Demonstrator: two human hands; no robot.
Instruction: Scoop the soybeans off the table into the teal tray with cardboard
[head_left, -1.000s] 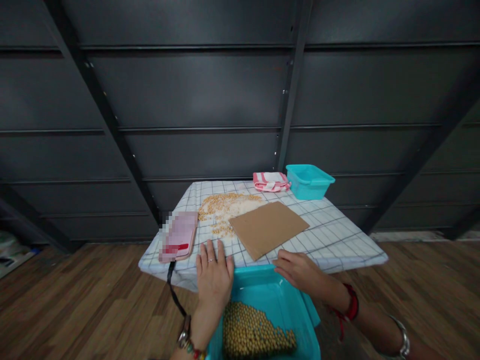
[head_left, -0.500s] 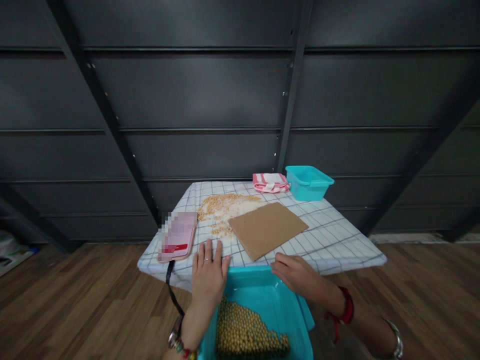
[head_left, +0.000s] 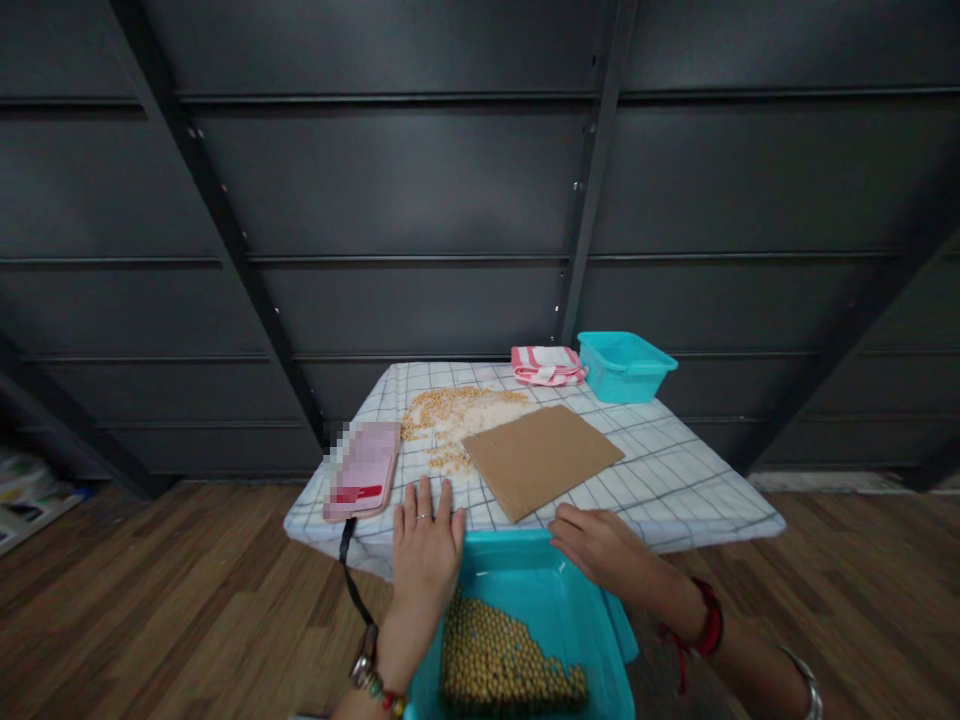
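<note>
My left hand (head_left: pixel 429 545) lies flat and open on the front edge of the table, fingers stretched forward over the checked cloth. Its thumb side is close to the left rim of a teal plastic bin (head_left: pixel 517 575). Inside the bin is a heap of yellow soybeans (head_left: pixel 510 655). At the bin's far right corner, my right hand (head_left: pixel 596 545) is closed with curled fingers around the rim, palm down. Just beyond the hands, a flat piece of brown cardboard (head_left: pixel 544 460) rests on the cloth. Loose corn-coloured kernels and white grains (head_left: pixel 457 420) are spread behind it to the left.
A phone in a pink case (head_left: pixel 367 465) lies at the table's left edge, with a black strap (head_left: pixel 351 575) hanging down. Toward the back are a folded pink-and-white towel (head_left: pixel 547 366) and a smaller teal bin (head_left: pixel 626 368). A dark panelled wall (head_left: pixel 420 180) rises behind the table.
The whole view has shifted slightly, so everything appears a little further right. Both hands keep the same places against the table and bin.
</note>
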